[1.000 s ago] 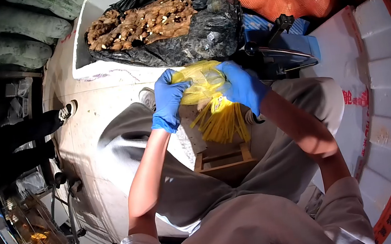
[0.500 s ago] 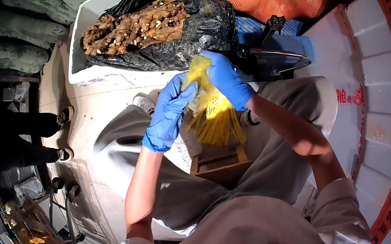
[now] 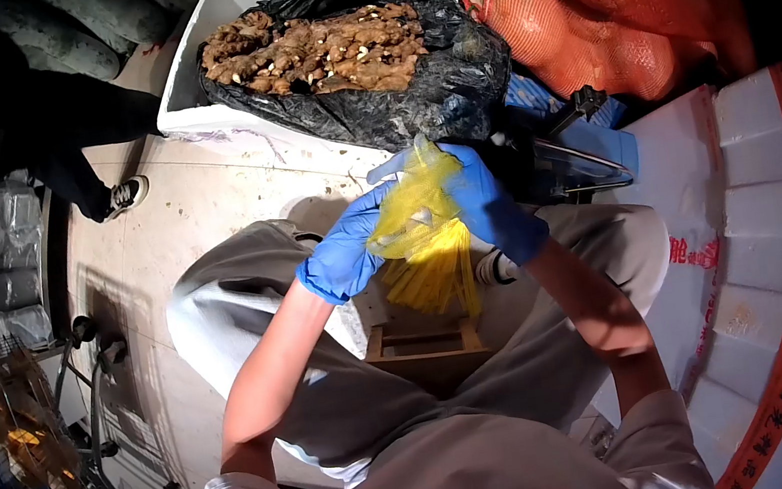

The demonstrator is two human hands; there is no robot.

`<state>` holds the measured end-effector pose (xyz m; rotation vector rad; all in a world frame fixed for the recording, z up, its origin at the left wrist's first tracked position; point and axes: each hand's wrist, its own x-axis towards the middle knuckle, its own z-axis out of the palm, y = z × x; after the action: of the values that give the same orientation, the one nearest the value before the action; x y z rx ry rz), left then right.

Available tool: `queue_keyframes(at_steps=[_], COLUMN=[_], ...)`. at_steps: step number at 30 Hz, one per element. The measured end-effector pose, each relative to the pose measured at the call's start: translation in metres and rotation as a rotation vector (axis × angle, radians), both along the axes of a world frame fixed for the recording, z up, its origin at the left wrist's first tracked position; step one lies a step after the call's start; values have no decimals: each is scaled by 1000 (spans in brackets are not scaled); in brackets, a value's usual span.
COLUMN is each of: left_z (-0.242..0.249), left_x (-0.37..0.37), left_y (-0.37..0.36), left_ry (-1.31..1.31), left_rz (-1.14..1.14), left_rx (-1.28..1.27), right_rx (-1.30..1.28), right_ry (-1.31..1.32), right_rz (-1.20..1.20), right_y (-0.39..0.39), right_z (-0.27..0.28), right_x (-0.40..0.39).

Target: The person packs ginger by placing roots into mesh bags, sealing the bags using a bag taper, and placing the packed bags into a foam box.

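Observation:
A yellow mesh bag (image 3: 424,179) is stretched between my two blue-gloved hands, above my knees. Its long strip-like tail (image 3: 431,274) hangs down below them. Something pale shows through the mesh, but I cannot make out its kind. My left hand (image 3: 351,245) grips the bag's left side, fingertips pressed into the mesh. On the other side, my right hand (image 3: 489,204) holds the upper right part, some of its fingers hidden behind the netting.
Ahead stands a white foam box (image 3: 187,98) lined with a black plastic bag (image 3: 455,63) holding ginger-like roots (image 3: 322,52). Orange net sacks (image 3: 571,25) lie right of it, white foam boxes (image 3: 753,160) at far right. Another person's shoe (image 3: 129,195) and a wheeled cart (image 3: 94,390) are left.
The mesh bag is now spread wider between my hands, and its pale contents show more clearly. My view has shifted slightly. At left, the other person's legs have moved forward.

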<state>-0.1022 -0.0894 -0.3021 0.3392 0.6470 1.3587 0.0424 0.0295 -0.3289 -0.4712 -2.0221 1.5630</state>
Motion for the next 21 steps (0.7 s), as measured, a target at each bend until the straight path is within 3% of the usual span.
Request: queue_keyframes(at_steps=[1,3,5,8,11,12,14,15,16,17,19,20,21], left_z=[1,8,13,23,23,49,43,40,37,26,-4,8,26], left_x=[1,5,9,16,14,20,21,19,20,18,19,14,9], left_y=[1,2,3,3,-3,-7,-6,-5,-12,-9,-18,-15,-12], left_ry=[1,8,22,-117,-24,14,9,9,-425,15,332,582,833], left_rz=[-26,-17,-12,-53,-156,-96,-131,-166,-206,-160,-73,0,80], left_rx=[-43,5,62,29,135,113,242,357,259,430,497,737,979], right_rx=[-441,-499,469,76,588,163,-157,-190,-409,-632,-956,-968,-918], right_ry=[59,24,-165,-72,-65,-84,-56,21,64,100,399,295,307], right_rz=[31,56,0,50,148,126,181,215,282,332,541,364,378], right_y=[0,11,13,1,-8,-13,-21,-31,-36,-40,-40,-50,-61], right_z=[4,-5,10,-6,32,34,34,43,42,40,13,-37,-51], right_x=[0,-2,2,-3,0,-2,-4,-5,-5,-6,-10,1,-1])
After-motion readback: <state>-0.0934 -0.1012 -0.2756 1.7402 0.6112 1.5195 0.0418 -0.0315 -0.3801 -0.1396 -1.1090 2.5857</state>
